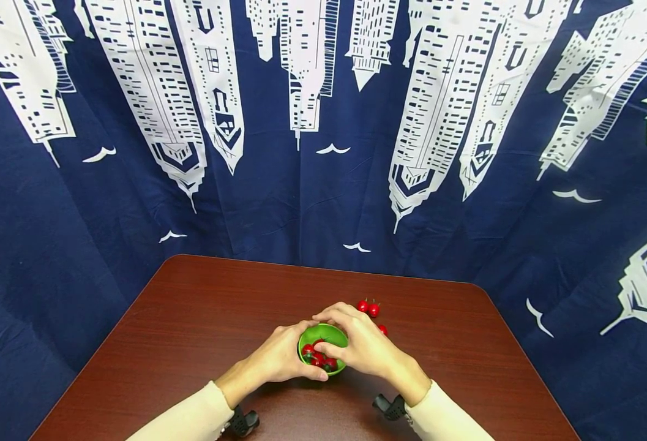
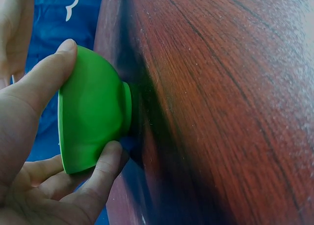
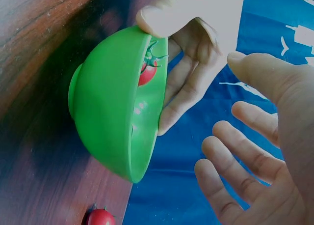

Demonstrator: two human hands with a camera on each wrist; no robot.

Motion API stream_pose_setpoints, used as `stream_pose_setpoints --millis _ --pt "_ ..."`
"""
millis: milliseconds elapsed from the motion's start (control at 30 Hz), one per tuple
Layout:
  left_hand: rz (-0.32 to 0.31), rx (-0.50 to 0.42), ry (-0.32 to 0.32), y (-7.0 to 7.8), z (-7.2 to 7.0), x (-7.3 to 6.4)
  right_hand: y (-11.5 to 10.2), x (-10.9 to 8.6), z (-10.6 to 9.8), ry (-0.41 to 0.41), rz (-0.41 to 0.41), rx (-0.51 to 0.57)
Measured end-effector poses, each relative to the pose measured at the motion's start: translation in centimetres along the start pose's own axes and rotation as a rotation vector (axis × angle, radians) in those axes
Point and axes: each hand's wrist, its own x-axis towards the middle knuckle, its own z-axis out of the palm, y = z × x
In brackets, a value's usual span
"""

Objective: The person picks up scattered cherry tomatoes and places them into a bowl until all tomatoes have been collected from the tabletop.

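My left hand [image 1: 281, 355] grips a green bowl [image 1: 331, 332], its thumb along the near side of the rim and its fingers round the other side. In the left wrist view the thumb and fingers span the outside of the bowl [image 2: 93, 112]. Several cherry tomatoes [image 1: 317, 360] with green stems lie inside. Over the bowl's right side hovers my right hand [image 1: 364, 343]. The right wrist view shows this hand [image 3: 260, 156] with parted, relaxed fingers, apart from the bowl [image 3: 108, 102] and holding nothing. Whether the bowl's base touches the table cannot be told.
Two cherry tomatoes [image 1: 368, 307] lie side by side on the brown wooden table [image 1: 218, 306], beyond the right hand. Another tomato [image 1: 382, 330], partly hidden, sits closer to that hand. A blue cloth [image 1: 262, 214] with white building prints hangs behind the table.
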Motion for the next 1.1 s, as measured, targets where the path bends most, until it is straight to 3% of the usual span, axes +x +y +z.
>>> stream_pose_setpoints --millis 267,533,1100 --pt "-0.002 0.002 0.009 0.0 0.0 0.1 0.6 -0.4 -0.5 0.012 -0.011 -0.004" --pt "-0.003 0.017 0.009 0.0 0.1 0.0 1.2 -1.2 -1.1 0.023 0.034 -0.06" --pt "-0.078 0.033 -0.001 0.3 0.2 -0.2 3.0 -2.5 -2.3 0.066 0.06 -0.095"
